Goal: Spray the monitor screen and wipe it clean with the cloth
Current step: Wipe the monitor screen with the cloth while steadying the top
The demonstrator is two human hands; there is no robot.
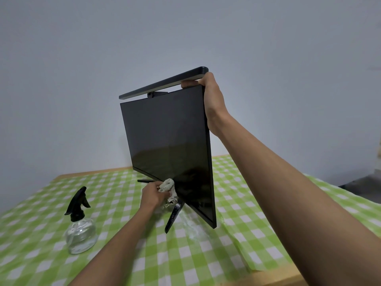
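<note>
Gripping cloth in left hand at monitor bottom edge | right hand clasps top corner | upright, facing left

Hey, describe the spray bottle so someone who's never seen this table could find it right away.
Start at the green-and-white checked tablecloth and the black monitor standing on it. Left of the monitor stands the spray bottle: the only clear, round-bellied container, topped by a black trigger head.

The left hand, forearm extending forward and low, is gripping the cloth in curled fingers. The right hand, arm reaching upward, is clasping the top corner of the monitor.
</note>
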